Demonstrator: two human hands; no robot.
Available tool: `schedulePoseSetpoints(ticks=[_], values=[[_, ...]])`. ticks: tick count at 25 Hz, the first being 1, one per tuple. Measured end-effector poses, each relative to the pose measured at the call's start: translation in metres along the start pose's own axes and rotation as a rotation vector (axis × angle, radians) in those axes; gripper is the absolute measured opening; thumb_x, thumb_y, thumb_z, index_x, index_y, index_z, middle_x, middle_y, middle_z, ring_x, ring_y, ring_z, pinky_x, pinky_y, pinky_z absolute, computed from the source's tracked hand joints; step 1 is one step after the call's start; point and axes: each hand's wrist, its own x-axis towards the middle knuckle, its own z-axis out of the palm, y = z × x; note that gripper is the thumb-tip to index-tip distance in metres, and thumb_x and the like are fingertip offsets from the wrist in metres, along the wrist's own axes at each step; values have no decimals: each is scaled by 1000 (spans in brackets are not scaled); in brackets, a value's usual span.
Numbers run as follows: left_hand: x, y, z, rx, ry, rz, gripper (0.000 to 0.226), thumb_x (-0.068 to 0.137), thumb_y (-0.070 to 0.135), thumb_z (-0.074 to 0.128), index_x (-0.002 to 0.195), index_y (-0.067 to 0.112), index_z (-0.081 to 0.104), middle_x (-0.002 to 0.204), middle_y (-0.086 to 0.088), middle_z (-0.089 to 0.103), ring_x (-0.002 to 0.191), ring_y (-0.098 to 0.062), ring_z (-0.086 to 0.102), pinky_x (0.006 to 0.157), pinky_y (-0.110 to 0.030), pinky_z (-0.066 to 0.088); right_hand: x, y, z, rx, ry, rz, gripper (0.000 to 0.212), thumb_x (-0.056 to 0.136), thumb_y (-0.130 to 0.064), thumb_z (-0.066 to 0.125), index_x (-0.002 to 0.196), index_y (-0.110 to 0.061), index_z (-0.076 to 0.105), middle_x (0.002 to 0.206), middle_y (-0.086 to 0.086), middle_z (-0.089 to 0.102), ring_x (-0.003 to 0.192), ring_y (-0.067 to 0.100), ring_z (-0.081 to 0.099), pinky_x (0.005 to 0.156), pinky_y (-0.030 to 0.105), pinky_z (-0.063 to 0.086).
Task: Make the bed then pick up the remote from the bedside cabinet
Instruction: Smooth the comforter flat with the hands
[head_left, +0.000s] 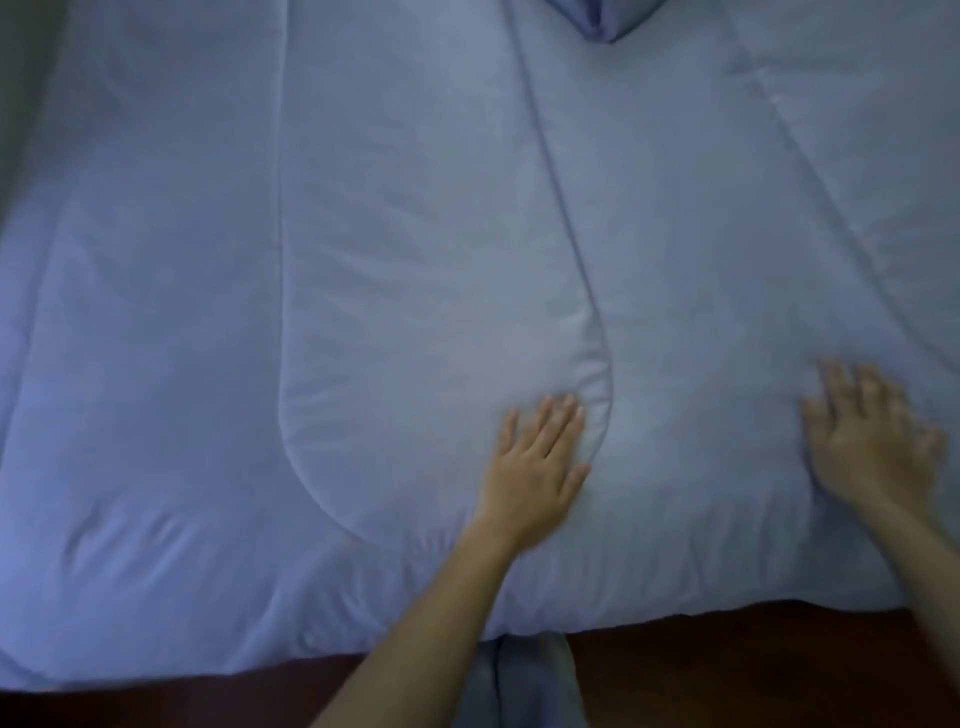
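A pale blue quilted comforter lies spread over the bed and fills most of the view. My left hand rests flat on it near the front edge, fingers straight, beside a curved seam. My right hand presses flat on the comforter further right, fingers spread, slightly blurred. A folded blue pillow corner shows at the top edge. Neither the remote nor the bedside cabinet is in view.
The comforter's front edge hangs over a dark brown floor along the bottom. A strip of blue cloth hangs down below the edge at the bottom middle. A dark gap borders the bed at the upper left.
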Motion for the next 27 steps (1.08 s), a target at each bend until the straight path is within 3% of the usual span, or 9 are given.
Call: schedulePoseSetpoints(ticks=[3,5,6,8,10,12,14,21,27], values=[[-25,-47,-6,25,-16,-145,63,91,48,36,145,14,38,151,-2,39,139,-19,36,114,-44,22,2,75,-26,68,-114,327,79,82,-70,5,147,-30,24,156,9,26,142,38,24,107,71,17],[-55,-90,-18,67,-19,-303,67,91,51,31,146,12,34,152,-7,37,140,-24,35,116,-46,20,-18,35,-45,136,-31,459,63,88,-52,23,126,-9,50,138,24,45,128,44,41,105,68,26],[-65,-107,-27,74,-11,-389,69,91,51,28,146,10,33,151,-11,37,138,-28,37,115,-50,22,-35,-3,-51,215,48,404,53,88,-42,30,113,-3,56,125,28,52,118,45,49,100,61,36],[-73,-132,-40,64,-29,-591,72,90,49,24,144,3,34,148,-19,39,134,-36,38,108,-57,29,-74,-91,-50,326,123,123,47,81,-33,36,105,0,59,111,27,59,104,44,58,87,51,47],[-75,-145,-44,74,-15,-792,73,87,48,26,138,-3,34,141,-29,40,125,-48,42,97,-64,33,-121,-171,-23,372,74,-292,50,76,-32,42,117,-7,56,120,18,64,110,39,61,84,53,53],[-73,-147,-44,68,-15,-927,76,85,51,25,133,-7,32,134,-36,39,117,-58,42,92,-71,32,-155,-218,2,237,-52,-710,51,79,-39,43,126,-22,55,135,4,58,125,26,54,94,58,46],[-56,-136,-45,90,43,-957,72,85,46,25,131,-10,32,134,-38,36,120,-60,36,94,-73,29,-151,-213,7,164,-112,-886,46,84,-43,44,128,-34,56,144,-5,49,133,20,43,107,54,31],[99,83,24,-10,135,-592,60,89,30,29,139,-3,38,149,-24,34,140,-38,29,111,-59,14,60,80,-12,162,130,-372,53,90,-42,36,141,-30,44,149,0,43,135,26,43,108,50,31],[208,205,75,-57,177,-931,61,97,43,30,150,15,20,159,-6,17,146,-27,16,114,-55,8,174,327,-58,65,16,89,57,94,-51,13,150,-40,15,161,-7,11,148,21,9,111,66,7]])
